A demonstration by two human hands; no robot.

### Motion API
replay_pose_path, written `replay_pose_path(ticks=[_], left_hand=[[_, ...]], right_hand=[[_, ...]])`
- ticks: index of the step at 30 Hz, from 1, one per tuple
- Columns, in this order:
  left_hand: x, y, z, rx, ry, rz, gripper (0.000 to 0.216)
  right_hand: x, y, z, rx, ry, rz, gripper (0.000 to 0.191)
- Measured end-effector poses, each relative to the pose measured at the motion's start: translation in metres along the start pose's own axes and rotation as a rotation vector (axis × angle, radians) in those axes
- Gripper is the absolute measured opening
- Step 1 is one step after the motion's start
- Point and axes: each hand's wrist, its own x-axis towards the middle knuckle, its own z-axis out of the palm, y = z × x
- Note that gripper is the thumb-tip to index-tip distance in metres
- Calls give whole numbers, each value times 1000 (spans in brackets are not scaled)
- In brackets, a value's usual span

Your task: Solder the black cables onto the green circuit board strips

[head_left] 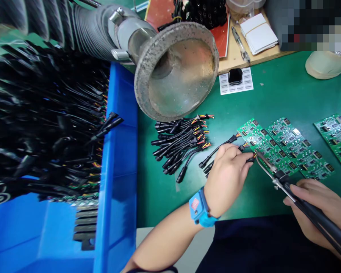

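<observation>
My left hand [227, 174], with a blue wrist strap [200, 207], pinches a black cable [216, 151] whose coloured wire ends sit against the edge of a green circuit board panel [265, 146]. My right hand [321, 208] is closed round the black handle of a soldering iron [290, 187]. The iron's metal tip touches the board edge right by my left fingertips. A loose heap of the same black cables [180, 142] lies on the green mat [275, 94] just left of my left hand.
A grey fume-extractor funnel [176, 72] on a ribbed hose hangs over the mat. A blue bin [118, 167] full of black cables fills the left. More green board panels [299, 146] [337, 136] lie to the right. A smartwatch [235, 76], pen and white pads sit at the back.
</observation>
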Motion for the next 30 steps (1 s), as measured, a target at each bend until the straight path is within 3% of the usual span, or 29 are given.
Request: replay_pose_path(ticks=[17,30], left_hand=[[1,-1,-1,28,-31,2,21],[3,-3,-2,73,-57,42,21]], right_hand=[[-8,-3,6,-5,-3,64,31],[1,-8,1,-50,-40,103,19]])
